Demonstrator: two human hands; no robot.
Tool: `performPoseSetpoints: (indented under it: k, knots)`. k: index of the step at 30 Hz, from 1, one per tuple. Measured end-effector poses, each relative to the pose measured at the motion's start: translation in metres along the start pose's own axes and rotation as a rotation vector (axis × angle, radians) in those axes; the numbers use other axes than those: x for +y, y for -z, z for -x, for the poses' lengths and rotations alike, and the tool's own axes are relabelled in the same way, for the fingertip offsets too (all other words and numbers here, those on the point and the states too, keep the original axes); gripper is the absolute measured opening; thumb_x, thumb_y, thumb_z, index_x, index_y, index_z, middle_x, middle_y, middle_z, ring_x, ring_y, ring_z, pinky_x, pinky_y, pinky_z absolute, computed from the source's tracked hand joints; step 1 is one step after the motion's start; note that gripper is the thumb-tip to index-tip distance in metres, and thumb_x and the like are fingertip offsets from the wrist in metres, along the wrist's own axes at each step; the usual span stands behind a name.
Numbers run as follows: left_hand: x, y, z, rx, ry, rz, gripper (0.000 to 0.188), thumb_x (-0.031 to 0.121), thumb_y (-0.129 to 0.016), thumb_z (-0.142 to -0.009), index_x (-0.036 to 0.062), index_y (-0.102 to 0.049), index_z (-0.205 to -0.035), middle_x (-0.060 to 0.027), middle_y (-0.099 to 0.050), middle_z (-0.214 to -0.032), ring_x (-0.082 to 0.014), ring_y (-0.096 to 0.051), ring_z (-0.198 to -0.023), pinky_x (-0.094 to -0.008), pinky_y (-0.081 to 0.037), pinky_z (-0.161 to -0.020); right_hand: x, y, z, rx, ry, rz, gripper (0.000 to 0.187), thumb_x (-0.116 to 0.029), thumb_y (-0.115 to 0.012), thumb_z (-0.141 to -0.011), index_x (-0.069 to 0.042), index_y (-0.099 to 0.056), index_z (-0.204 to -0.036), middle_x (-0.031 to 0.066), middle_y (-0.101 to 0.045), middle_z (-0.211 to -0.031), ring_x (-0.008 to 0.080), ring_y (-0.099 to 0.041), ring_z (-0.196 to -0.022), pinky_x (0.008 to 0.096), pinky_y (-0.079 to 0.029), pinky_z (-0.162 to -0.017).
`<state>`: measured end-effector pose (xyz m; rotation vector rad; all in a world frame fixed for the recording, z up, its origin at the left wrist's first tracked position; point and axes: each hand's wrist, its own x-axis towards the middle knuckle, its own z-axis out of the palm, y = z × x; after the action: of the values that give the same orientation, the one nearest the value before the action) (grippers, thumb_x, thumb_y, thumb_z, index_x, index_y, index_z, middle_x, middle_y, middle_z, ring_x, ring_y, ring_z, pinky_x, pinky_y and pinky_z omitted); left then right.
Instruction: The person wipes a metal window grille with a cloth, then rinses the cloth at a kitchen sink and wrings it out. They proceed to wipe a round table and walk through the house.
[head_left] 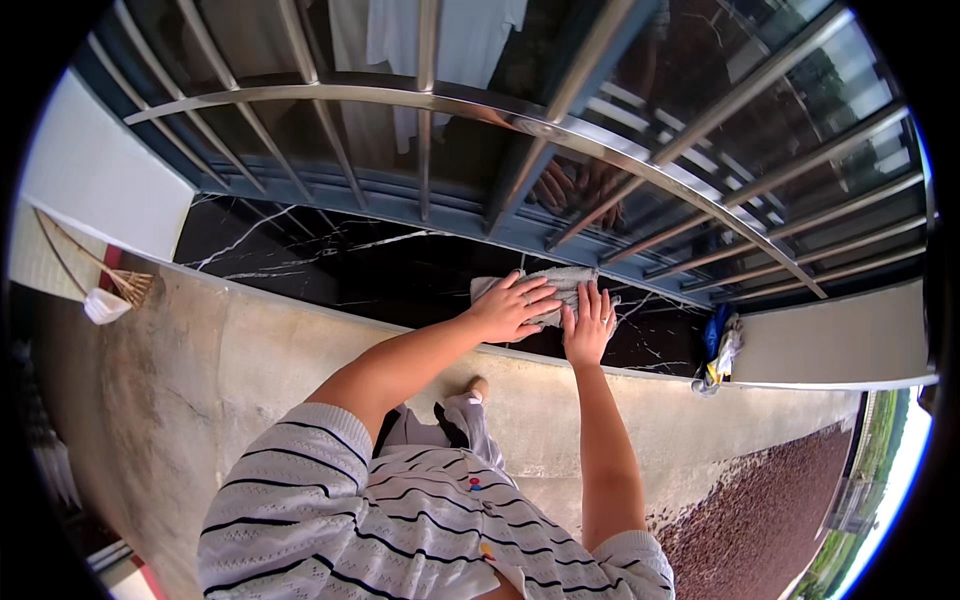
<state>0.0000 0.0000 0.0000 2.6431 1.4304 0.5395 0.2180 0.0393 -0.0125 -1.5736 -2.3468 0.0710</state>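
So there's a crumpled light-grey fabric cloth (562, 280) lying on a glossy black stone windowsill with white veins (300, 255), and both bare hands are right on top of it. The cloth sits closer to the sill's right end than its left, with its far side up near the back edge, where the blue window frame (450, 207) runs along.

The left hand (508, 310) is laid out flat, palm down, fingers stretched toward the right across the left and middle part of the cloth, so a bit of grey pokes out past it on the left. The right hand (587, 338) is flat too, fingers pointing at the window and pretty close together, thumb held out to the side. Its fingers cover the right part of the cloth, and a little grey shows beyond them. Neither hand is clenched around anything, they're just resting on the fabric. The two hands are near each other, with some cloth visible between them.

Down at the sill's right end, next to the white wall, there's a bunched-up blue, white and yellow bundle (718, 345), well apart from the right hand. Shiny metal window bars (425, 150) stand just beyond the sill.
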Motion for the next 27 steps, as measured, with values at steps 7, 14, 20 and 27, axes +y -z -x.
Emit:
performPoseSetpoints:
  k: [7, 14, 20, 27]
  knots:
    - [-0.118, 0.082, 0.185, 0.081, 0.129, 0.021, 0.057, 0.041, -0.062, -0.088, 0.0279, -0.047, -0.141, 0.0011, -0.04, -0.151, -0.0197, -0.032, -0.142, -0.0515, -0.028, -0.112, -0.227, -0.04, -0.006, 0.039, 0.218, -0.057, 0.058, -0.04, -0.053, -0.095, -0.002, -0.047, -0.139, 0.0154, -0.031, -0.153, 0.0407, -0.025, -0.141, 0.0517, -0.024, -0.113]
    - [-0.197, 0.146, 0.321, 0.112, 0.269, -0.03, 0.054, 0.039, -0.061, -0.09, 0.0272, -0.048, -0.14, 0.0029, -0.042, -0.15, -0.0184, -0.032, -0.142, -0.0501, -0.027, -0.113, -0.377, -0.078, -0.023, -0.063, 0.479, -0.084, 0.067, -0.045, -0.052, -0.094, -0.001, -0.04, -0.143, 0.0157, -0.035, -0.151, 0.0345, -0.028, -0.141, 0.0507, -0.021, -0.115]
    - [-0.268, 0.182, 0.415, 0.146, 0.482, -0.135, 0.048, 0.036, -0.057, -0.092, 0.0252, -0.05, -0.139, 0.0049, -0.042, -0.149, -0.0175, -0.032, -0.142, -0.0506, -0.024, -0.114, -0.507, -0.116, -0.039, -0.079, 0.618, -0.164, 0.07, -0.043, -0.053, -0.093, -0.002, -0.034, -0.146, 0.0174, -0.036, -0.149, 0.0342, -0.03, -0.14, 0.0513, -0.021, -0.114]
    - [-0.327, 0.218, 0.491, 0.225, 0.821, -0.216, 0.043, 0.029, -0.049, -0.098, 0.0217, -0.047, -0.14, 0.006, -0.041, -0.15, -0.0177, -0.03, -0.143, -0.0525, -0.026, -0.113, -0.639, -0.162, -0.069, -0.195, 0.655, -0.223, 0.063, -0.044, -0.043, -0.098, -0.008, -0.033, -0.149, 0.011, -0.03, -0.156, 0.028, -0.023, -0.145, 0.049, -0.015, -0.117]
